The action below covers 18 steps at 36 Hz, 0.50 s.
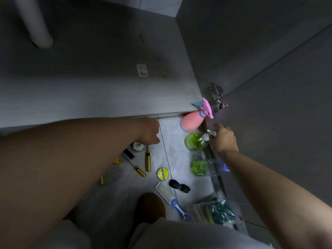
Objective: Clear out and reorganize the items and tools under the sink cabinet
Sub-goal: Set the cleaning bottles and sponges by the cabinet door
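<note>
The cabinet floor (100, 83) lies bare apart from a small white tag (142, 70). On the tiled floor in front stand a pink spray bottle (191, 123) and a green pump bottle (195, 142). My right hand (223, 141) is closed on the white pump head of the green bottle. My left hand (150, 131) hovers at the cabinet's front edge, just above a white plastic fitting (138, 146) and a yellow-handled screwdriver (147, 161); its fingers are hidden from me.
A clear bottle of green liquid (203, 168) lies on its side. Nearby lie a second screwdriver (139, 170), a yellow tape roll (163, 174), a black bundle (179, 186), a blue-handled brush (173, 199) and bagged sponges (218, 211). The open door (287, 114) stands right, a drain pipe (34, 24) at back left.
</note>
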{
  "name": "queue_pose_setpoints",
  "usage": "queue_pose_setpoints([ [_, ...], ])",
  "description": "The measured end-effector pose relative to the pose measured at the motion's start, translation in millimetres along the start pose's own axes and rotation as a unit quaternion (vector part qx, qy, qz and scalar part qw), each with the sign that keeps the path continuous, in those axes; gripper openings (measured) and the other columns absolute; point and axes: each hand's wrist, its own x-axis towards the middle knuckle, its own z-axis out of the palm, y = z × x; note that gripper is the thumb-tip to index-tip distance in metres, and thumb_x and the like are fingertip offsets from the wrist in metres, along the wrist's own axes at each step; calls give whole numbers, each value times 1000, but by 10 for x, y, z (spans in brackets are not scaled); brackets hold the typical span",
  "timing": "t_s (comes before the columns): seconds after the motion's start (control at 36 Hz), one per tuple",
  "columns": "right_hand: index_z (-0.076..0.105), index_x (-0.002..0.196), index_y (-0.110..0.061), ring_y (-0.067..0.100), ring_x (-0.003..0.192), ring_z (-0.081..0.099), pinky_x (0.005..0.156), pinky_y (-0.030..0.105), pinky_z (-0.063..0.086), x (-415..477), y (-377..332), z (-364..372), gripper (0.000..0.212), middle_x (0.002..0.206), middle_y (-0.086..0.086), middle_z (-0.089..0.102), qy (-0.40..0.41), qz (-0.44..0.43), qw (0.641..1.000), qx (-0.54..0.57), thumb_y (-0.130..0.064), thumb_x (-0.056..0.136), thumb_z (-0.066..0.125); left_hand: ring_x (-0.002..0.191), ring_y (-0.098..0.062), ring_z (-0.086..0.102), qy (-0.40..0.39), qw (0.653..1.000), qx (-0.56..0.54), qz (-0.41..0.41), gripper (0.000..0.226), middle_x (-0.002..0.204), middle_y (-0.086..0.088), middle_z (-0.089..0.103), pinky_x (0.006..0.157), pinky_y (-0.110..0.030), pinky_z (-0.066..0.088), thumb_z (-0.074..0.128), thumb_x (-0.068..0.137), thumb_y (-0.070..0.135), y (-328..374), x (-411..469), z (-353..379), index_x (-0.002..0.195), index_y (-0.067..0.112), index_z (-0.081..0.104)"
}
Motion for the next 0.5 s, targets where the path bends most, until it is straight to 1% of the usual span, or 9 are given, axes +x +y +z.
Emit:
queue_pose_setpoints([
  [0.06,53,118,-15,45,103,61,81,43,47,-99,-16,-86,31,123,16,52,-15,-11,998,-52,-29,90,57,112,-19,55,-2,1000,-3,-2,46,135,-7,56,74,-18,34,48,105,36,20,-2,-18,133,1,57],
  [0.14,60,108,-24,36,103,65,77,38,47,-259,2,-273,31,117,8,64,-88,-10,981,-174,-41,86,50,129,-22,50,13,1000,-10,4,47,145,-8,49,75,-16,30,50,104,37,71,23,-54,140,6,52],
  [0.19,64,109,-27,30,108,66,80,36,47,-375,60,-375,39,118,4,67,-177,-4,954,-241,-52,82,53,128,-21,49,17,1000,-15,11,48,146,-9,48,84,-18,33,51,104,38,113,34,-81,141,7,52],
  [0.25,58,121,-29,29,117,62,90,38,49,-488,159,-400,49,127,4,62,-231,-21,930,-285,-57,81,59,116,-19,51,18,999,-21,18,47,135,-10,54,86,-21,36,53,103,37,150,54,-92,137,5,56],
  [0.28,55,125,-28,31,118,62,93,39,50,-543,210,-396,50,128,7,61,-240,-30,928,-283,-54,83,61,114,-19,52,19,999,-23,21,47,132,-10,54,87,-22,37,54,102,37,170,66,-93,136,5,56],
  [0.31,55,125,-26,33,117,62,93,39,51,-586,256,-384,46,127,10,62,-241,-36,932,-267,-47,85,62,119,-20,52,18,999,-24,22,47,135,-9,53,90,-23,39,55,102,37,187,76,-88,138,8,55],
  [0.36,60,117,-19,36,110,64,90,38,53,-631,341,-365,31,121,16,64,-222,-45,949,-219,-26,87,61,129,-21,50,14,999,-24,25,48,145,-6,48,97,-24,39,58,100,39,216,85,-75,141,13,52],
  [0.42,65,108,-15,38,104,66,86,36,52,-633,402,-367,22,116,19,65,-181,-43,964,-188,-11,88,56,129,-21,50,11,999,-20,33,49,146,-5,48,99,-25,40,59,100,41,231,83,-69,141,15,52],
  [0.5,67,103,-13,40,100,66,85,37,52,-611,437,-367,21,111,19,63,-137,-49,976,-162,-7,87,56,121,-19,51,2,999,-11,34,47,142,-3,51,95,-25,40,59,99,43,220,61,-66,139,18,53],
])
